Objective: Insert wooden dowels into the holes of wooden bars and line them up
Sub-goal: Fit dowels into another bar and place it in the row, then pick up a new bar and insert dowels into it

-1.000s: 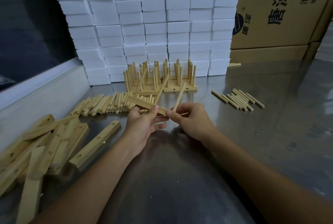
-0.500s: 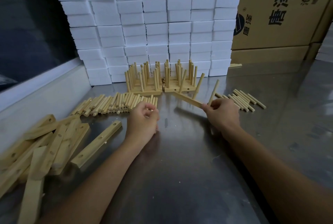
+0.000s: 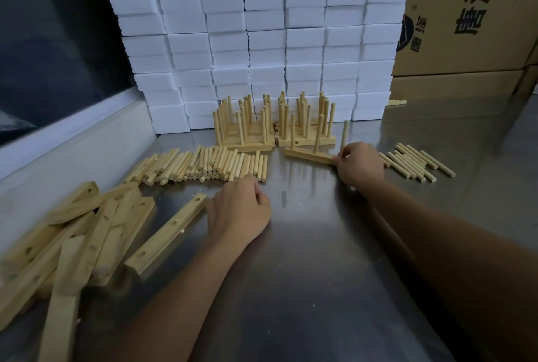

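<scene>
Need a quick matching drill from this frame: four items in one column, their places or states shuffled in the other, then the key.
Items
1. right hand
2. left hand
3. empty bars
4. small dowel group

Places or states
A. heaped at the table's left edge
B. lying flat, right of the right hand
C. holding the end of a bar with upright dowels
D. near the big dowel pile, beside a single bar

Pairs: 1-C, 2-D, 3-A, 4-B
</scene>
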Demonstrator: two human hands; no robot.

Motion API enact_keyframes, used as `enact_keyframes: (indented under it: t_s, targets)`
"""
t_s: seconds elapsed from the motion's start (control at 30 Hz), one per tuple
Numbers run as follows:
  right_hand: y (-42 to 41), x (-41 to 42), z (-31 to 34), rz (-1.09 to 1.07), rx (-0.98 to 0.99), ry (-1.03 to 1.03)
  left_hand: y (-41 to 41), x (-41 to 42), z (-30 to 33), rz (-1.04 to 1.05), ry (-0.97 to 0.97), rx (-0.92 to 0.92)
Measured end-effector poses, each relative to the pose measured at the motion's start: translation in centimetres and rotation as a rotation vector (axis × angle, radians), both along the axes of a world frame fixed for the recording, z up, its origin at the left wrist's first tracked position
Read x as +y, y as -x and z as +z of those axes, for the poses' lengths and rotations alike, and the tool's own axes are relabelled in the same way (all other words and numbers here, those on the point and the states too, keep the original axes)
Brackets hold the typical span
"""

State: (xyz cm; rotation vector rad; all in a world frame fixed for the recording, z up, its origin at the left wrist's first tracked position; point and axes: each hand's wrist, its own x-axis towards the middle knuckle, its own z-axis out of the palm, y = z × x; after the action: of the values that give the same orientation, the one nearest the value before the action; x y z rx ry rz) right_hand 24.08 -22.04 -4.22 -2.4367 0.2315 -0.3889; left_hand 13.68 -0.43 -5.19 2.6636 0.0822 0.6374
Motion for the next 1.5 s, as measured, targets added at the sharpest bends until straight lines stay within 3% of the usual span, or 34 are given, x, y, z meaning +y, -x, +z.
enact_keyframes:
  t_s: [0.67, 0.93, 1.33, 1.43, 1.5]
  targets:
    - [-4.5, 1.8, 1.1, -0.099, 0.029, 0.071, -0.7, 0.1, -0.2, 0.027, 0.055, 0.049]
    - [-1.5, 2.9, 0.0, 0.072, 0.056, 0.352, -0.9, 0.1, -0.2, 0.039, 0.047, 0.056]
    - [6.3, 1.1, -1.0, 0.239, -0.016, 0.25, 0.9, 0.3, 0.4, 0.032, -0.07, -0.056]
    - [6.9, 0.7, -0.9, 0.26, -0.018, 0.171, 1.2, 1.1, 1.3, 0.191, -0.278, -0.06]
    - [7.1, 0.4, -0.9, 0.262, -0.02, 0.104, 1.2, 2.0, 2.1, 0.336, -0.338, 0.077]
